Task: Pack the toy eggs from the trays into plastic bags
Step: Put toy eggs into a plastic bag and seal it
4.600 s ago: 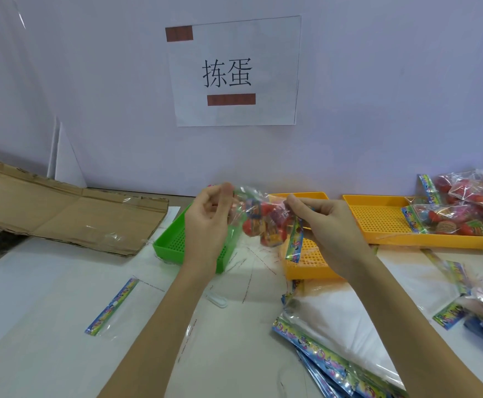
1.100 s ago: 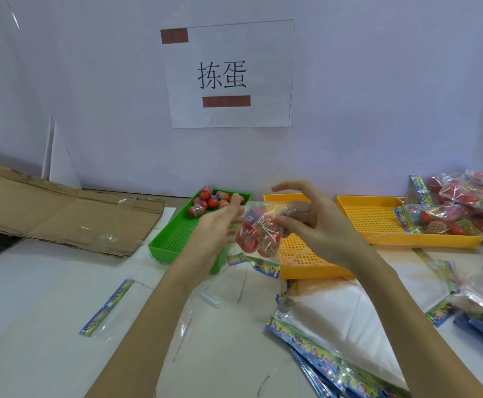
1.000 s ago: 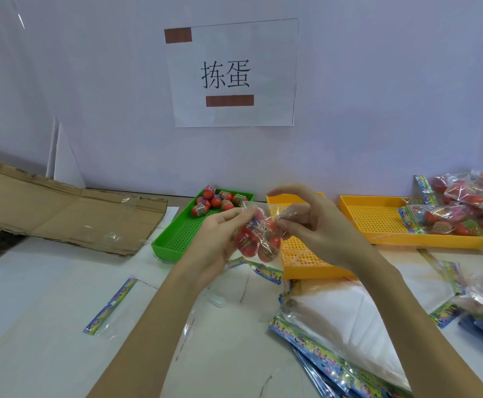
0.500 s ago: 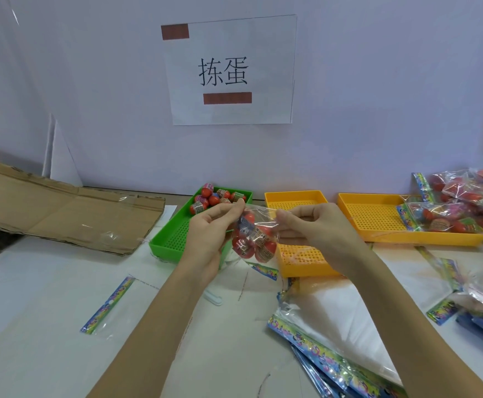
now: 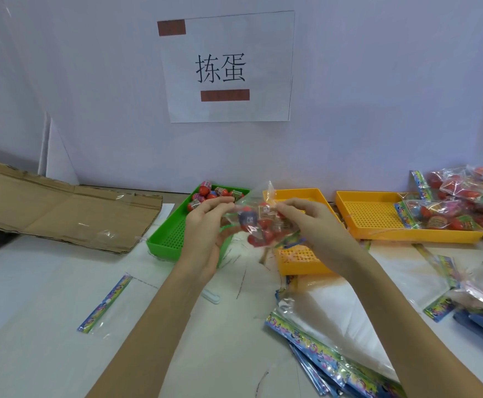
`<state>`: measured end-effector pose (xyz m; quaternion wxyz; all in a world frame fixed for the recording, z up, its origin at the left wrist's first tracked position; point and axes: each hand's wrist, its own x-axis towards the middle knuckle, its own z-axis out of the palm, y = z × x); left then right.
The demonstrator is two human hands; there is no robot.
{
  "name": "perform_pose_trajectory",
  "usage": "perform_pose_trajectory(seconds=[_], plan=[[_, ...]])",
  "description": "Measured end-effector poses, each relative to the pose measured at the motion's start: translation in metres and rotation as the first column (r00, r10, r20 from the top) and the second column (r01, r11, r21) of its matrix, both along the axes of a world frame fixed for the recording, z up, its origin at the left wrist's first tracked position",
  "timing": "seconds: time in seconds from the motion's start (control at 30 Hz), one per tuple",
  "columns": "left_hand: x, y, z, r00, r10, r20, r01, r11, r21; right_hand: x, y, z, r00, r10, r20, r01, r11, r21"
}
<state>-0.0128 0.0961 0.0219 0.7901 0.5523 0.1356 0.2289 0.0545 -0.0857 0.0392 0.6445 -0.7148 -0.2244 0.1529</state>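
i see my left hand (image 5: pixel 205 225) and right hand (image 5: pixel 310 222) raised above the surface (image 5: pixel 48 297), each pinching one end of a clear plastic bag (image 5: pixel 260 222) stretched between them. left grip: thumb and fingertips closed on the bag's left edge. right grip: fingers curled, pinching the bag's right edge; the thumb contact is hidden behind the fingers. the bag is blurred, so i cannot count the toy eggs (image 5: pixel 263 225) inside it; i make out red shapes and one bluish one. a loose corner of film sticks up at the top. the bag's long axis runs left to right between the grips, and the eggs sag toward the lower middle. its printed strip appears to hang below, partly hidden by the right hand.

just behind the left hand sits a green tray (image 5: pixel 165 239) with loose eggs (image 5: pixel 214 193) heaped at its far end; its near right corner is covered by the hand. a small yellow tray (image 5: pixel 300 259) lies under the right hand, largely hidden. a larger yellow tray (image 5: pixel 378 219) further right carries filled bags (image 5: pixel 449 208), cut off by the frame edge. a stack of empty bags (image 5: pixel 335 334) lies near the right forearm, and a single empty bag (image 5: pixel 102 305) lies to the left.
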Motion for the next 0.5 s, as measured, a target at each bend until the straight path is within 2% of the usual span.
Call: perform_pose_trajectory(seconds=[0.07, 0.13, 0.17, 0.33, 0.43, 0.5], plan=[[0.0, -0.002, 0.002, 0.99, -0.121, -0.076, 0.13, 0.983, 0.133, 0.001, -0.003, 0.001, 0.993, -0.002, 0.114, 0.01, 0.998, -0.064], [-0.002, -0.006, 0.0, 0.969, -0.224, -0.106, 0.243, 0.944, 0.224, 0.0, -0.005, 0.003, 0.991, 0.05, 0.124, -0.044, 0.998, -0.054], [-0.003, -0.009, -0.001, 0.968, -0.234, -0.088, 0.248, 0.943, 0.224, 0.0, -0.006, 0.004, 0.991, 0.061, 0.123, -0.056, 0.997, -0.048], [-0.004, -0.011, -0.001, 0.997, -0.072, -0.003, 0.072, 0.989, 0.129, 0.004, -0.006, 0.002, 0.994, -0.083, 0.065, 0.084, 0.996, -0.007], [-0.005, -0.01, 0.001, 0.999, -0.036, -0.02, 0.037, 0.997, 0.074, 0.007, -0.004, -0.001, 0.989, -0.115, 0.093, 0.113, 0.993, 0.027], [-0.005, -0.011, 0.001, 0.999, -0.027, -0.019, 0.028, 0.997, 0.078, 0.006, 0.0, -0.001, 0.973, -0.194, 0.124, 0.188, 0.981, 0.057]])
